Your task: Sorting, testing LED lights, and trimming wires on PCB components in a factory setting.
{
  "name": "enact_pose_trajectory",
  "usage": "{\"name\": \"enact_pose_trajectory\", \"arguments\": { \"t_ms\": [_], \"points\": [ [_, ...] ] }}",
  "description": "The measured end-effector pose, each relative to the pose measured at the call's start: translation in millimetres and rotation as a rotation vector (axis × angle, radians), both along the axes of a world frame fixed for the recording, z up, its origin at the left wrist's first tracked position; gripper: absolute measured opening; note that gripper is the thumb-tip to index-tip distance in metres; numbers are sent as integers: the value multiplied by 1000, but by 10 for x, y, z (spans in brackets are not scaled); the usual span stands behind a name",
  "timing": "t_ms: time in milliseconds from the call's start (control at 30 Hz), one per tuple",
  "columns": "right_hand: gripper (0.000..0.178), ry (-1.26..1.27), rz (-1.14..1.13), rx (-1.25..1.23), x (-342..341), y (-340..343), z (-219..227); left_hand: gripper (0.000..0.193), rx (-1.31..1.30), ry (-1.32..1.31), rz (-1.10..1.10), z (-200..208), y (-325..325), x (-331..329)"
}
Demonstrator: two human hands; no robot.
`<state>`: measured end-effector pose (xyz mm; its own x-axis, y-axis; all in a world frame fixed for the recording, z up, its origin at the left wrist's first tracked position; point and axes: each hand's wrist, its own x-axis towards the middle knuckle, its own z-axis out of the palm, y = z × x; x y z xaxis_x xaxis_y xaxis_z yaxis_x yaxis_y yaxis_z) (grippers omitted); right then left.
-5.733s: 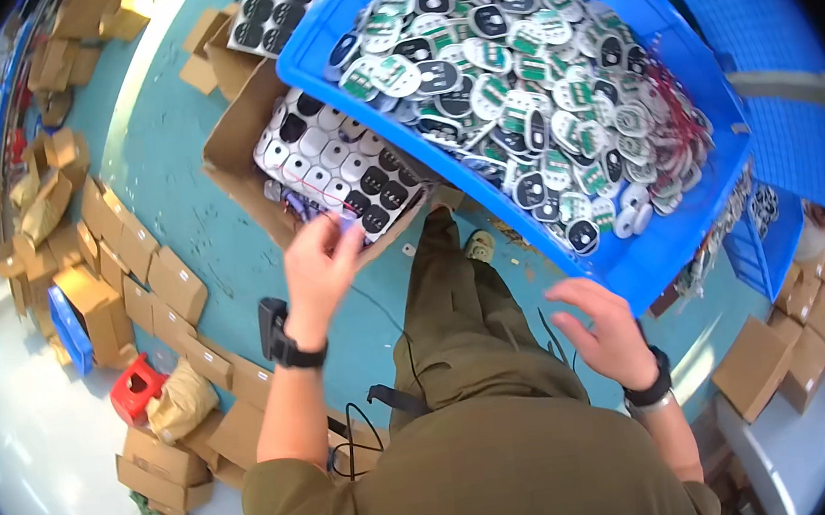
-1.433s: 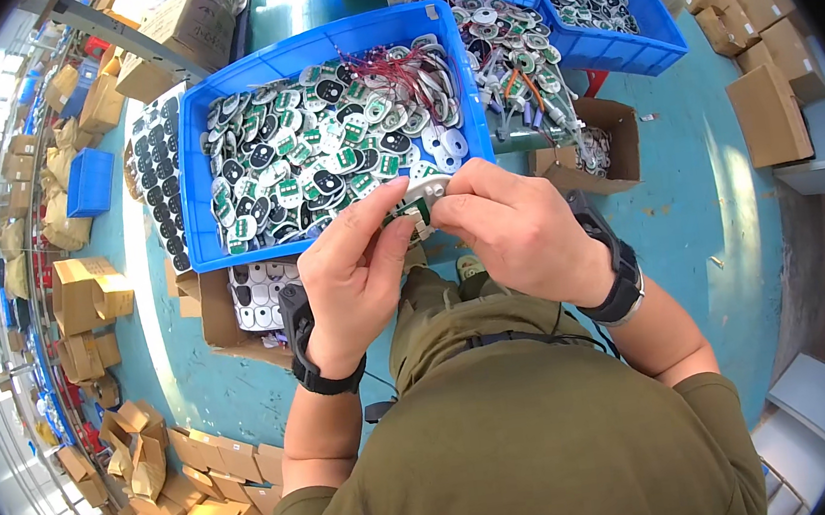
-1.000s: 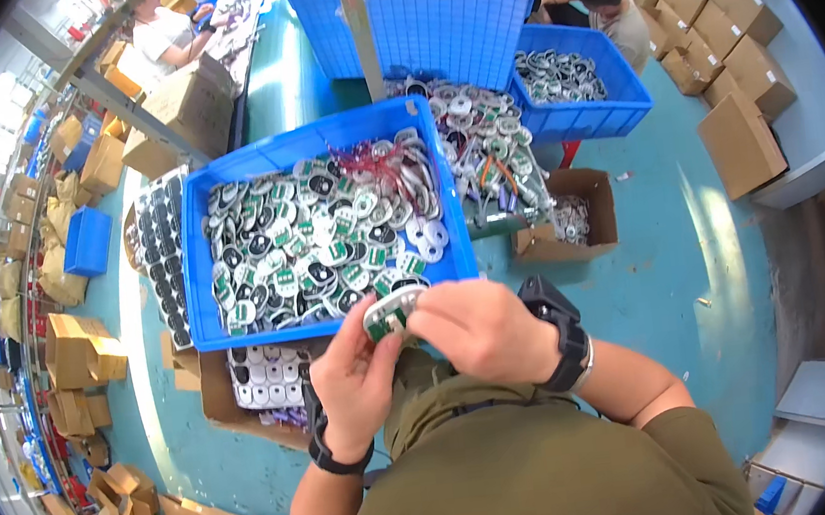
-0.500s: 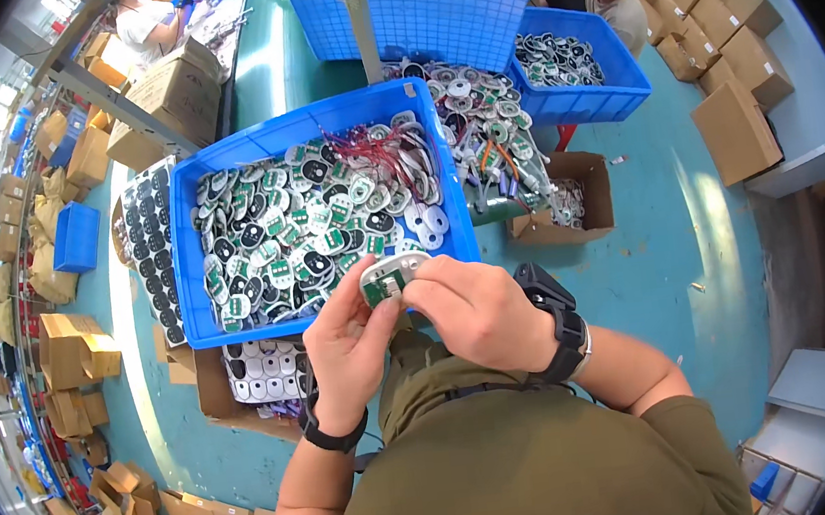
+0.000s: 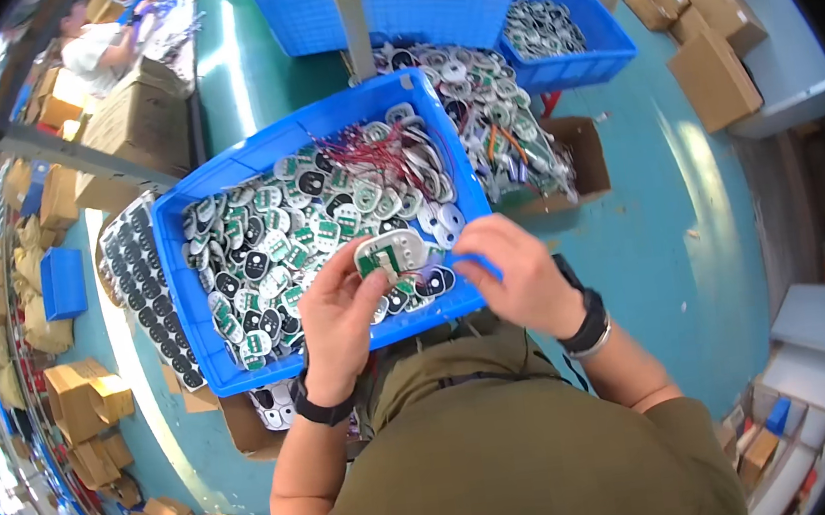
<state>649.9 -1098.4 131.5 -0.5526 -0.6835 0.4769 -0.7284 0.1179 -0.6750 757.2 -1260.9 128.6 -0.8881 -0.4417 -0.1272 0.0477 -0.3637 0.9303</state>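
My left hand (image 5: 335, 306) pinches a white oval plastic housing (image 5: 409, 247) with a green circuit board set in it, thumb on the near edge. Apart from it on the right, my right hand (image 5: 520, 276) has its thumb and forefinger drawn together; what lies between them, if anything, is too small to make out. Thin wires seem to show by the housing's near edge. Both hands are over the near right part of a blue bin (image 5: 199, 315), which is heaped with similar housings and circuit boards (image 5: 275, 242). A tangle of red wires (image 5: 366, 150) lies at the bin's far right.
Sheets of black oval pieces (image 5: 150, 290) lie left of the bin. Beyond it stand a metal post (image 5: 349, 13) and a pile of parts with orange-handled pliers (image 5: 506, 142). Another blue bin (image 5: 579, 71) and a cardboard box (image 5: 583, 154) are to the right. Two people sit farther off.
My right hand has come away from the housing toward the right. My left hand still grips the housing. The whole view has shifted and turned slightly.
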Motion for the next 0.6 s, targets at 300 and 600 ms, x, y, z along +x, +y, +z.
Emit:
{"name": "enact_pose_trajectory", "arguments": {
  "t_ms": [300,600],
  "points": [
    [7,-255,-376,217,-565,719,-505,34,195,-78,1,-279,-242,-247],
    [10,-353,-110,376,-1149,512,-1037,30,282,-180,177,-428,-11,-373]
  ]
}}
